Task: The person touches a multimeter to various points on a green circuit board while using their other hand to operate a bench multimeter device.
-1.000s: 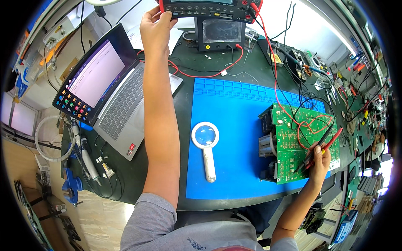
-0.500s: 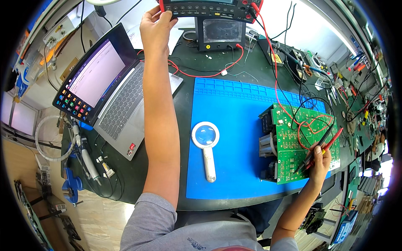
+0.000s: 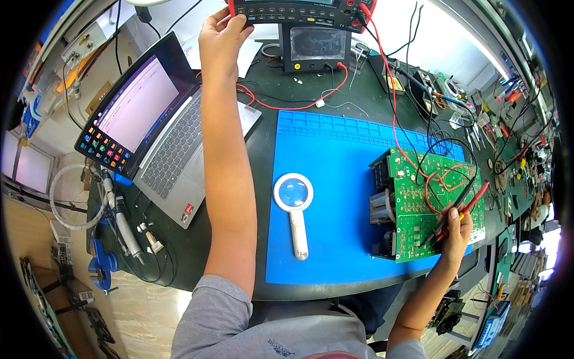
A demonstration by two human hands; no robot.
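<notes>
Right at left hand [image 3: 221,45], bench multimeter [image 3: 286,16]: matt plastic face. Over in right hand [image 3: 456,233], test probes [image 3: 476,200]: smooth plastic. Beneath right hand, circuit board [image 3: 409,203]: glossy lacquered look. Left of right hand, magnifier [image 3: 298,236]: scuffed plastic handle; under it, rubbery matt mat [image 3: 335,242]. Left of left hand, laptop [image 3: 185,192]: satin, metal-looking deck.

Noted: white wall [image 3: 445,45] behind dark green surface [image 3: 260,167]; pale, marbled-looking floor [image 3: 149,311] at lower left; tan panel [image 3: 24,224] at far left; bright glare [image 3: 549,257] at right edge.

The circuit board [image 3: 408,226] is green, 2 probes [image 3: 477,195] red and black.
</notes>
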